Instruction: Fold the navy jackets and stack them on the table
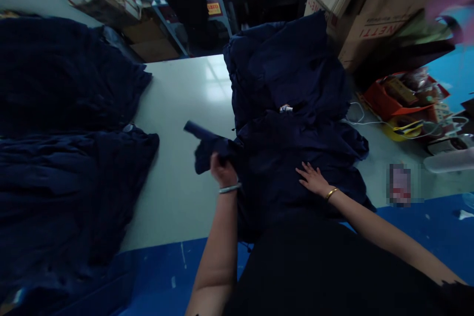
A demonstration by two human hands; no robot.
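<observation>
A dark navy garment (274, 158) lies spread over a stack of similar navy fabric on the pale table. My left hand (223, 170) is closed on a bunched part of it, perhaps a sleeve, at the garment's left side; a narrow flap (198, 130) sticks out beyond my fingers. On the garment's right half, my right hand (314, 179) rests flat with its fingers spread. A small white label (286, 108) shows near the middle of the pile. The garment's lower edge is hidden by my dark clothing.
More navy garments (74, 168) are heaped on the left. The white tabletop (181, 108) runs between the heaps. At right stand an orange box (388, 98) of small items, a yellow container (403, 131) and a white cable (370, 121). Cardboard boxes (370, 19) rise behind.
</observation>
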